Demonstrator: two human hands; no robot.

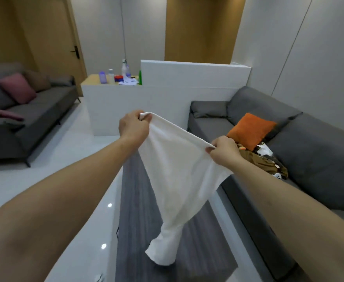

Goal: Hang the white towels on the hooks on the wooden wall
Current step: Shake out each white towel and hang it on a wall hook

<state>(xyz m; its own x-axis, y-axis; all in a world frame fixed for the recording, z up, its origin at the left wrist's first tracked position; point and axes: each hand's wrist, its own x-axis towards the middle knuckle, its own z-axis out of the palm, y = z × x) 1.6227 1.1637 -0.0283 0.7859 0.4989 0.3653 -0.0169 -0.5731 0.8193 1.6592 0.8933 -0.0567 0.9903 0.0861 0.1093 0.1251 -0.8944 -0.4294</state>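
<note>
A white towel (175,180) hangs in front of me, stretched along its top edge between both hands and narrowing to a bunched end low over the grey rug. My left hand (133,127) pinches the upper left corner. My right hand (224,151) grips the top edge lower and to the right. A wooden wall panel (202,27) rises behind the white partition at the back; I see no hooks on it from here.
A grey sofa (309,151) on the right carries an orange cushion (250,130) and a brown bundle (264,162). Another grey sofa (34,115) with a pink cushion stands left. A white partition (193,82) and a counter with bottles (116,76) block the way ahead. A wooden door (51,33) is at the back left.
</note>
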